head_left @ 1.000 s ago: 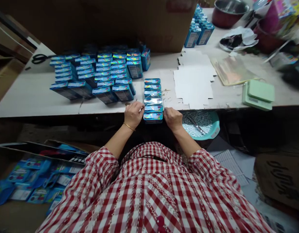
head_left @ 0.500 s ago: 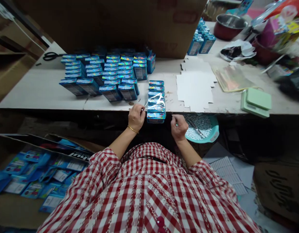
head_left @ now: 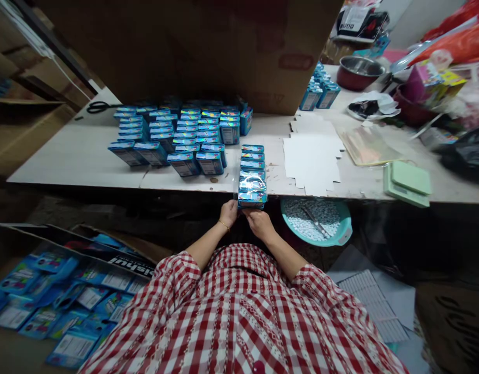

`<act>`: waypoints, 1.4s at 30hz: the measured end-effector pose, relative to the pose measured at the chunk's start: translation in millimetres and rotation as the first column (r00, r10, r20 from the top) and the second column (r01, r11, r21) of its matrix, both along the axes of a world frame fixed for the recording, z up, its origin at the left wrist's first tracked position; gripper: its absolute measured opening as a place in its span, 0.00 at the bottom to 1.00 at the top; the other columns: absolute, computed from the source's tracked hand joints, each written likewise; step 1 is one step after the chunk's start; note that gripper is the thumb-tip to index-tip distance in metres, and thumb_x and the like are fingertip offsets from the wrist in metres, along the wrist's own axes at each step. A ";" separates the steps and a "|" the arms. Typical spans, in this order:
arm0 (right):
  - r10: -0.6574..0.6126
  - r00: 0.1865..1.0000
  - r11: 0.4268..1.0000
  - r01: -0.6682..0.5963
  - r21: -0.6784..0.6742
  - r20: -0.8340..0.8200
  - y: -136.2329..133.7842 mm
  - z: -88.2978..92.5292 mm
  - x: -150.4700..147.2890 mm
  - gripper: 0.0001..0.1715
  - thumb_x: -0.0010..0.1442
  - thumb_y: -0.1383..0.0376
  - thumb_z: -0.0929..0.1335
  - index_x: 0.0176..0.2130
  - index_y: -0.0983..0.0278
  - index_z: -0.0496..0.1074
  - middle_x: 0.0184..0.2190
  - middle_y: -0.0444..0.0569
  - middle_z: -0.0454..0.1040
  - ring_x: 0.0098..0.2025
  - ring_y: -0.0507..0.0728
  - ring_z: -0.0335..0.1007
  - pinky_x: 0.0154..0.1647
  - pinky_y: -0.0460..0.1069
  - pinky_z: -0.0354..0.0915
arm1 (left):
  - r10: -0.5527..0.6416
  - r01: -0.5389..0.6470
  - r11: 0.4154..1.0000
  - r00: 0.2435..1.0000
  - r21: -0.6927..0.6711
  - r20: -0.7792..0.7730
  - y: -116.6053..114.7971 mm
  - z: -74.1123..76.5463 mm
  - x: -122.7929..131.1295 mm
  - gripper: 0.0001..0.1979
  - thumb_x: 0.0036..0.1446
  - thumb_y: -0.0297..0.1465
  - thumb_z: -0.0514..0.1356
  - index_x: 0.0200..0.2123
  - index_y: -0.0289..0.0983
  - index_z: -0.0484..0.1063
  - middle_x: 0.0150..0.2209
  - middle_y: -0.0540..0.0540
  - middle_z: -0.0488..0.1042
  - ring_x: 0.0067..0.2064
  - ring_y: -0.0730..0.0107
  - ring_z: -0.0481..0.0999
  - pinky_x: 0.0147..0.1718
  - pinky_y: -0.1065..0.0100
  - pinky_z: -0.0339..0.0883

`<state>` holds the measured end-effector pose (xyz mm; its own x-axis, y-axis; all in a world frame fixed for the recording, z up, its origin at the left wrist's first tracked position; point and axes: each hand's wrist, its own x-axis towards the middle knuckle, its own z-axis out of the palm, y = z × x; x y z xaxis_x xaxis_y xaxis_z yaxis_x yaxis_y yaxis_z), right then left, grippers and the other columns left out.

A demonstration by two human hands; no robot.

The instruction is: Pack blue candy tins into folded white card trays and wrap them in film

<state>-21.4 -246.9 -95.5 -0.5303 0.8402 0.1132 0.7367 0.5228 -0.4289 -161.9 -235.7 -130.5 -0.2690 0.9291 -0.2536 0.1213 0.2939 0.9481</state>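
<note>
Change: left hand (head_left: pixel 228 214) and right hand (head_left: pixel 259 224) have drawn in side by side at the near end of the stack of blue boxes (head_left: pixel 252 176); in the earlier frame they stood apart.
Floor carton: open at lower left, holding loose blue-and-white packets (head_left: pixel 64 317).
Scissors: black-handled (head_left: pixel 101 107), at the far left of the table (head_left: pixel 76 161).
Rows: blue boxes (head_left: pixel 180 137) stand in close ranks on the table, left of the stack.
Grip: on both hands the fingers curl inward and press together just under the stack; whether they pinch the film cannot be told.
Film: clear plastic film (head_left: pixel 251 182) lies over the stack's near part, with an edge rising beside the left hand.
Stack: lying in one line, just right of the rows, its near end at the table edge, above both hands.
Cardboard blank: flat white die-cut sheet (head_left: pixel 311 161), just right of the stack.
Basin: teal (head_left: pixel 316 222), under the table edge, holding small white pieces and a metal tool (head_left: pixel 315 222).
Scale: pale green (head_left: pixel 406 183), near the table's right edge.
</note>
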 end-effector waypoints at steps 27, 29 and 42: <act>-0.243 0.909 0.940 0.135 -0.312 -0.338 258.9 101.5 -9.8 0.30 0.47 0.57 0.70 0.48 0.69 0.69 0.45 0.56 0.71 0.47 0.59 0.66 0.48 0.53 0.62 | 0.236 0.002 0.950 0.652 -0.312 0.720 -7.9 35.9 19.5 0.06 0.55 0.28 0.54 0.34 0.35 0.70 0.40 0.41 0.76 0.39 0.68 0.76 0.37 0.66 0.68; -0.235 0.950 0.907 0.138 -0.398 -0.206 270.3 97.9 -9.8 0.23 0.47 0.57 0.70 0.40 0.70 0.73 0.36 0.53 0.74 0.39 0.58 0.68 0.42 0.52 0.63 | 0.238 -0.023 0.951 0.693 -0.310 0.680 -6.0 36.3 16.0 0.05 0.54 0.29 0.56 0.31 0.34 0.70 0.36 0.41 0.77 0.36 0.68 0.76 0.35 0.67 0.68; -0.591 0.615 0.650 -0.020 -0.760 -0.522 190.6 60.2 95.3 0.17 0.45 0.54 0.71 0.27 0.66 0.71 0.22 0.45 0.72 0.24 0.49 0.65 0.30 0.46 0.65 | 0.490 -0.455 0.871 0.822 -0.184 0.289 13.3 53.9 -66.4 0.11 0.48 0.34 0.59 0.35 0.37 0.67 0.29 0.51 0.70 0.26 0.79 0.70 0.25 0.74 0.67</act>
